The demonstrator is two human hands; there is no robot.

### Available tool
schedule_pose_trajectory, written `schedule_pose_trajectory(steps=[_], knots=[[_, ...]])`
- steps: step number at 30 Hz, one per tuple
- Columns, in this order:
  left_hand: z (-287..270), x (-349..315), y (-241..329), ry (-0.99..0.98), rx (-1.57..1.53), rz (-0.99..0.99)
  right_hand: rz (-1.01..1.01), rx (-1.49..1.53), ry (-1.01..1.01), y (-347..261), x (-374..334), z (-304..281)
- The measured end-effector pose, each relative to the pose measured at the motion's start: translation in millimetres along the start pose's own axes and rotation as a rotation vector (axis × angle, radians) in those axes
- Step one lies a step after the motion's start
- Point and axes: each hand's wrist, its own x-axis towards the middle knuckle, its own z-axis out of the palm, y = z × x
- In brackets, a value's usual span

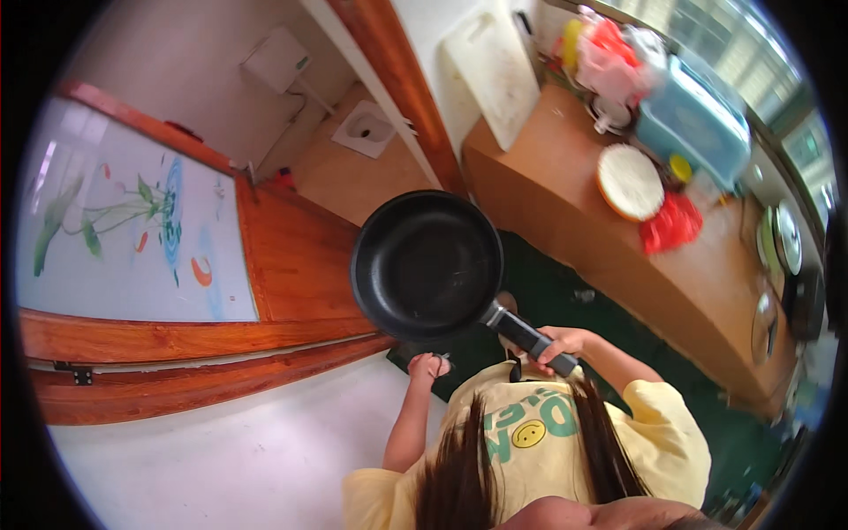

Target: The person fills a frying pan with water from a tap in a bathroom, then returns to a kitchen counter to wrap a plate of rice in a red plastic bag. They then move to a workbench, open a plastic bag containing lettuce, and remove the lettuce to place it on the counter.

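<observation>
The right hand is closed around the black handle of a frying pan, which is held out in front of the body, above the floor. The pan's round, dark interior faces the camera, and a silver-coloured collar joins the bowl to the handle. The left hand appears in the view just below the pan's near rim, its fingers curled; whether it grips anything cannot be told.

The person wears a yellow T-shirt with green lettering and a smiling-face print. Under the pan and the arms, the floor is dark green.

To the right runs a brown counter. A white cutting board leans against the wall at its far end. Along it are bunched plastic bags, a light blue plastic basin, a round white disc-shaped item with an orange edge, and, just beside that, a red plastic bag. Farther along, a glass lid lies near the edge.

To the left, a wooden door bears a glass panel painted with lotus plants and orange fish. Beyond it, a squat toilet is set in a tan floor.
</observation>
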Motion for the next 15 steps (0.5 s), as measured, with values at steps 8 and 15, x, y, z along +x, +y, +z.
schedule_pose_trajectory(steps=[8, 15], knots=[[-0.5, 14.4, 127.3, 0.242, -0.172, 0.201, 0.016, 0.002, -0.173, -150.7, 179.5, -34.6], [4.1, 31.3, 221.4, 0.161, -0.348, 0.278, -0.007, 0.035, 0.061, -235.5, 324.8, -70.1]])
